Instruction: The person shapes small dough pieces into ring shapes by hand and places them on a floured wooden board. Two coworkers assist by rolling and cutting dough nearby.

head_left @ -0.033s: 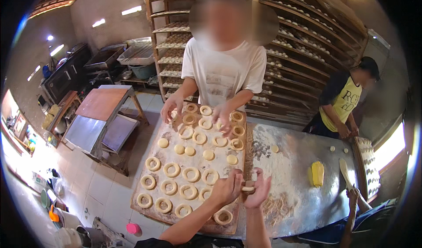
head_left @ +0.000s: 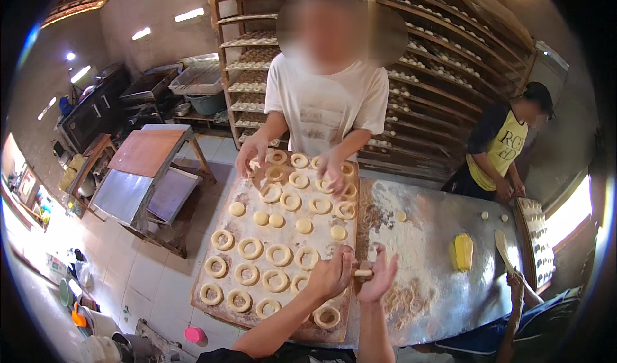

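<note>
Over the right edge of a floured board (head_left: pixel 204 290), my two hands meet around a small dough ring (head_left: pixel 364 273). My left hand (head_left: pixel 331 275) has its fingers curled at the ring's left side. My right hand (head_left: pixel 379 277) grips the other side, fingertips pointing up. How far the fingers go through the hole is hidden. Beneath and left of my hands lie several finished dough rings (head_left: pixel 279 255) in rows. Flat round dough pieces (head_left: pixel 303 226) sit across the board's middle, one of them (head_left: pixel 339 233) just beyond my left hand.
Across the board, another person's hands (head_left: pixel 331 171) work among more rings. To the right, a floury metal table (head_left: pixel 427 221) bears a yellow packet (head_left: pixel 463 253). A co-worker's hand (head_left: pixel 516 282) is by a flat wooden paddle (head_left: pixel 505 247). Racks (head_left: pixel 443 61) of dough stand behind.
The ring between my hands has turned from a slanted face to nearly edge-on. The hand of the person opposite has shifted slightly over the far rings.
</note>
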`<state>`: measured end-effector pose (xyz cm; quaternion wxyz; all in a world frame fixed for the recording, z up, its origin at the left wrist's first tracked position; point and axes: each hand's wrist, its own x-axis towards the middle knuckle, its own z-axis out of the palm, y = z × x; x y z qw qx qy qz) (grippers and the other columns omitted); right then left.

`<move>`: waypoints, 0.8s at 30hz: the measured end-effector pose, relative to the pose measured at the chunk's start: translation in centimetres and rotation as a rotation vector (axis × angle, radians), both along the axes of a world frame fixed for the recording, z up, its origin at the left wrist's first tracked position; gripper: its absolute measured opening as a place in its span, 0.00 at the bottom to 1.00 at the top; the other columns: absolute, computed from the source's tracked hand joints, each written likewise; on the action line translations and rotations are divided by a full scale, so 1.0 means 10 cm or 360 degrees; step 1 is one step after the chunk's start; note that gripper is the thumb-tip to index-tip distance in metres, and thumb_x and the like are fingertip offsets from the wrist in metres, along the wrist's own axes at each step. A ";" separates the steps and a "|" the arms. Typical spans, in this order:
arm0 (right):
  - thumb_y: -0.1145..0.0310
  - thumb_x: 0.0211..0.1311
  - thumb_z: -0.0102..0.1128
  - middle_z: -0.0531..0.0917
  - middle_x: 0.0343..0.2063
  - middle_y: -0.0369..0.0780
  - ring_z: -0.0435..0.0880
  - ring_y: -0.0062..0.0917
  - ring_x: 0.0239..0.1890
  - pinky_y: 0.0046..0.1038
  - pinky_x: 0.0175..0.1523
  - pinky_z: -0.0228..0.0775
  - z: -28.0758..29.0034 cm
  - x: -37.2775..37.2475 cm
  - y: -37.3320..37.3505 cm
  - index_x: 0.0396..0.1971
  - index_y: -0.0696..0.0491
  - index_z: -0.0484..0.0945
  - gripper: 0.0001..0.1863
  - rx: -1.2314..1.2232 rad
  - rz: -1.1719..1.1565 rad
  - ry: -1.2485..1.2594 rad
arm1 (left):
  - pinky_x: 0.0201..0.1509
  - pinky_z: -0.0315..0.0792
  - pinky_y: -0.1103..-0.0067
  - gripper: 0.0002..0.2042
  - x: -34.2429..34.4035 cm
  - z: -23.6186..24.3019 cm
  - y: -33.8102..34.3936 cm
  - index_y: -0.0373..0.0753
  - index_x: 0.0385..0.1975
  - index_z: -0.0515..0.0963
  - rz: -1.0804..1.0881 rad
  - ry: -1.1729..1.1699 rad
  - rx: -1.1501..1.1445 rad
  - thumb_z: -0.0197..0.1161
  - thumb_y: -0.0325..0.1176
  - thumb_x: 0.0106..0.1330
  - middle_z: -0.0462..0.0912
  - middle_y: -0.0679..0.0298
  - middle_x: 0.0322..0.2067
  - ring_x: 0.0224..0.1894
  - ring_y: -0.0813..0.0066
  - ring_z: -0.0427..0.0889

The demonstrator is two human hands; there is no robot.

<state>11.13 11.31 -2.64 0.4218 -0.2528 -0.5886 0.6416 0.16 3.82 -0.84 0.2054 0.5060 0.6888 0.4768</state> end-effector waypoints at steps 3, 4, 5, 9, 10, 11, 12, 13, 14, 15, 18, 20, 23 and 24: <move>0.45 0.77 0.43 0.83 0.33 0.42 0.79 0.20 0.26 0.20 0.30 0.69 0.08 -0.03 -0.01 0.67 0.52 0.58 0.30 -0.0121 0.0225 0.0311 | 0.29 0.75 0.54 0.13 -0.13 0.04 0.05 0.40 0.52 0.65 -0.0100 0.0313 0.0006 0.45 0.42 0.79 0.82 0.49 0.25 0.28 0.37 0.82; 0.45 0.77 0.42 0.82 0.33 0.41 0.78 0.20 0.24 0.20 0.29 0.67 0.09 -0.05 -0.01 0.67 0.51 0.58 0.30 -0.0262 0.0265 0.0283 | 0.29 0.74 0.53 0.13 -0.15 0.05 0.06 0.40 0.52 0.64 -0.0112 0.0184 0.0002 0.45 0.42 0.79 0.82 0.48 0.25 0.28 0.37 0.82; 0.45 0.78 0.42 0.82 0.32 0.41 0.77 0.19 0.23 0.19 0.28 0.66 0.12 -0.04 0.01 0.67 0.51 0.58 0.30 -0.0400 0.0309 0.0251 | 0.29 0.74 0.52 0.14 -0.19 0.06 0.08 0.40 0.53 0.63 -0.0119 0.0053 0.0000 0.45 0.43 0.79 0.82 0.47 0.25 0.28 0.36 0.82; 0.38 0.77 0.39 0.81 0.37 0.36 0.77 0.19 0.25 0.18 0.29 0.66 0.05 -0.12 0.07 0.68 0.51 0.58 0.35 -0.0560 -0.0033 -0.0082 | 0.31 0.73 0.49 0.16 -0.27 0.05 0.13 0.39 0.54 0.62 -0.0160 0.0016 -0.0121 0.43 0.45 0.80 0.82 0.40 0.27 0.29 0.34 0.82; 0.39 0.78 0.39 0.78 0.43 0.36 0.77 0.19 0.33 0.21 0.38 0.69 0.01 -0.15 0.10 0.69 0.51 0.58 0.34 -0.0037 0.0041 -0.0193 | 0.32 0.73 0.49 0.17 -0.28 0.04 0.17 0.38 0.54 0.62 -0.0157 0.0007 -0.0119 0.43 0.46 0.80 0.82 0.39 0.26 0.29 0.33 0.82; 0.41 0.79 0.39 0.75 0.49 0.35 0.78 0.20 0.42 0.23 0.47 0.72 -0.04 -0.20 0.12 0.70 0.50 0.59 0.33 0.0251 0.0031 -0.0189 | 0.32 0.74 0.48 0.18 -0.29 0.04 0.21 0.38 0.54 0.62 -0.0143 -0.0023 -0.0128 0.44 0.46 0.79 0.82 0.38 0.24 0.28 0.33 0.82; 0.42 0.79 0.39 0.73 0.52 0.36 0.76 0.21 0.47 0.24 0.53 0.71 -0.09 -0.24 0.16 0.70 0.50 0.58 0.33 0.0084 0.0081 -0.0184 | 0.32 0.74 0.48 0.19 -0.30 0.02 0.26 0.37 0.55 0.62 -0.0142 -0.0067 -0.0203 0.45 0.47 0.79 0.81 0.37 0.23 0.28 0.32 0.82; 0.42 0.79 0.40 0.71 0.55 0.36 0.75 0.21 0.53 0.26 0.59 0.70 -0.13 -0.27 0.19 0.71 0.51 0.58 0.33 -0.0089 0.0160 -0.0229 | 0.35 0.74 0.48 0.20 -0.31 0.02 0.33 0.36 0.57 0.61 -0.0102 -0.0113 -0.0196 0.45 0.47 0.79 0.81 0.36 0.27 0.32 0.32 0.82; 0.40 0.77 0.42 0.71 0.59 0.41 0.72 0.29 0.59 0.32 0.64 0.64 -0.16 -0.31 0.26 0.71 0.51 0.57 0.35 -0.0446 0.0047 -0.0326 | 0.37 0.74 0.48 0.22 -0.34 0.01 0.43 0.35 0.59 0.61 -0.0070 -0.0174 -0.0253 0.45 0.48 0.79 0.82 0.35 0.31 0.36 0.32 0.83; 0.39 0.75 0.45 0.70 0.62 0.46 0.70 0.36 0.65 0.38 0.70 0.59 -0.18 -0.31 0.31 0.72 0.51 0.56 0.38 -0.0563 -0.0042 -0.0445 | 0.40 0.74 0.49 0.23 -0.38 0.00 0.51 0.35 0.61 0.61 -0.0034 -0.0238 -0.0318 0.46 0.49 0.78 0.82 0.33 0.35 0.39 0.33 0.83; 0.37 0.69 0.52 0.71 0.63 0.60 0.72 0.55 0.65 0.51 0.71 0.56 -0.16 -0.31 0.50 0.71 0.52 0.56 0.42 0.0240 -0.0402 -0.1053 | 0.52 0.70 0.50 0.30 -0.55 -0.06 0.67 0.34 0.67 0.60 0.0238 0.0715 -0.0442 0.52 0.50 0.75 0.77 0.35 0.48 0.52 0.37 0.78; 0.42 0.67 0.56 0.69 0.64 0.62 0.71 0.55 0.66 0.54 0.70 0.55 -0.11 -0.28 0.55 0.71 0.51 0.54 0.42 0.0276 -0.0443 -0.1478 | 0.57 0.65 0.51 0.33 -0.66 -0.11 0.66 0.36 0.69 0.60 0.0242 0.0746 -0.0457 0.57 0.49 0.71 0.74 0.40 0.52 0.55 0.42 0.74; 0.50 0.62 0.63 0.68 0.64 0.63 0.67 0.53 0.69 0.61 0.69 0.53 -0.06 -0.25 0.49 0.72 0.45 0.51 0.43 0.0150 -0.0155 -0.1901 | 0.60 0.62 0.51 0.36 -0.73 -0.23 0.50 0.40 0.71 0.59 0.0056 0.0777 -0.0585 0.65 0.42 0.64 0.73 0.44 0.52 0.57 0.44 0.72; 0.50 0.62 0.63 0.68 0.64 0.62 0.69 0.53 0.68 0.62 0.69 0.53 -0.06 -0.25 0.44 0.72 0.43 0.51 0.43 0.0202 -0.0109 -0.2018 | 0.60 0.62 0.51 0.37 -0.70 -0.27 0.43 0.41 0.72 0.57 -0.0011 0.0820 -0.0625 0.65 0.40 0.63 0.72 0.44 0.53 0.58 0.43 0.72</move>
